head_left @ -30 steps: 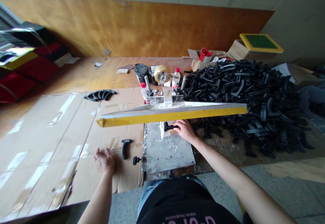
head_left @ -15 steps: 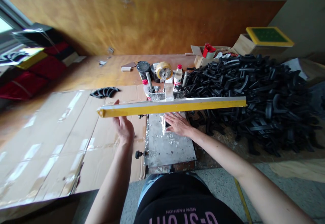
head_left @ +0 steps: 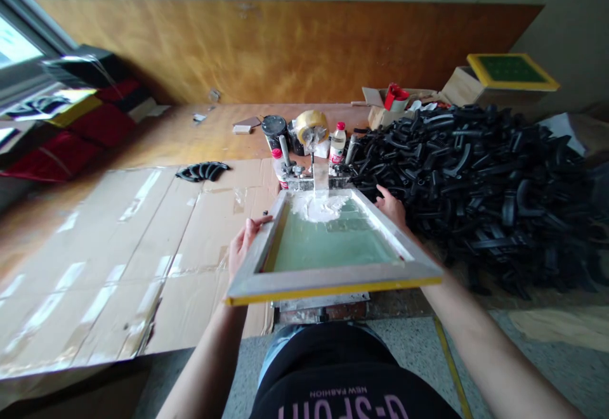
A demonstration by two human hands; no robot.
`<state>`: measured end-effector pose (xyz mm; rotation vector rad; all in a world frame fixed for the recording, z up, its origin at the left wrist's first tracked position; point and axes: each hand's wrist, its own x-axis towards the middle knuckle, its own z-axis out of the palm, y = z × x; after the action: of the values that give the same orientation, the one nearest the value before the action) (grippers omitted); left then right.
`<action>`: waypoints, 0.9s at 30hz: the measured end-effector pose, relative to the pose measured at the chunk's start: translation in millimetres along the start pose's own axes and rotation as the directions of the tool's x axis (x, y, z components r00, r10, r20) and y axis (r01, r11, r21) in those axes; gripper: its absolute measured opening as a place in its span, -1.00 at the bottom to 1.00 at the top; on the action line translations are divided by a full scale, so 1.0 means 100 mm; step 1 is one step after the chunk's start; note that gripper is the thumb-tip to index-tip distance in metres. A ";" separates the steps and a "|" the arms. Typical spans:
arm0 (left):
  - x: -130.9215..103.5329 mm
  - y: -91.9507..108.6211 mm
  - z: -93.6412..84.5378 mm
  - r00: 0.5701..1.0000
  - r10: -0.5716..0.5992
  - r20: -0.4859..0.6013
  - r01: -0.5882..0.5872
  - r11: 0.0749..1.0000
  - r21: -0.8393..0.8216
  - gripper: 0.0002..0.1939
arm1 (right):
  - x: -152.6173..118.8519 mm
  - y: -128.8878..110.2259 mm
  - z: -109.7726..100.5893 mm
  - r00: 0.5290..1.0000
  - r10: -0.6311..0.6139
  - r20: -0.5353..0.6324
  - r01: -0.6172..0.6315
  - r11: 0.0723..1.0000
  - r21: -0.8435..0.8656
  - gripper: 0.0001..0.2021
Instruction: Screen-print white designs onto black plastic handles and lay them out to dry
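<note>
A framed mesh screen (head_left: 328, 241) with a yellow front edge is hinged at the back over a metal plate (head_left: 323, 302), tilted with its near side raised. White paste (head_left: 318, 206) lies at the far end of its mesh. My left hand (head_left: 245, 244) is at the left side of the frame, its fingers around that edge. Beyond the right side of the frame is my right hand (head_left: 391, 206), beside the black parts; its fingers are partly hidden, and what they hold, if anything, cannot be made out.
A large heap of curved black parts (head_left: 480, 197) covers the right side. Several more black parts (head_left: 203, 171) lie on cardboard (head_left: 190, 241) at the left. Behind the frame stand a black tub (head_left: 274, 128), a tape roll (head_left: 311, 126) and a red-capped bottle (head_left: 337, 143).
The screen's near side has come down, showing its mesh and the white paste. My left hand has stayed at the frame's left side. My right hand has left the plate and moved right, outside the frame.
</note>
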<state>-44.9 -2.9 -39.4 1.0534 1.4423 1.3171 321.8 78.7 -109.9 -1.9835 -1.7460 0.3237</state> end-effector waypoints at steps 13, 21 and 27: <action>-0.17 -1.00 -0.11 0.952 -0.230 0.200 0.174 0.949 0.265 -0.20 | 0.25 -1.31 0.45 0.847 -0.519 0.117 0.530 0.840 -0.112 -0.71; -0.19 -1.15 -0.09 0.962 -0.228 0.147 0.178 0.939 0.294 -0.27 | 0.07 -1.13 0.52 0.902 -0.403 0.155 0.431 0.867 -0.252 -0.95; -0.21 -1.15 -0.07 0.965 -0.219 0.143 0.178 0.950 0.256 -0.29 | -0.41 -1.07 0.39 0.605 -0.722 0.334 0.774 0.632 -0.037 -0.90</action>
<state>-49.6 -33.3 -152.5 1.1142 1.5603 0.9019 204.1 54.3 -95.8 -1.1262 -2.7043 0.1590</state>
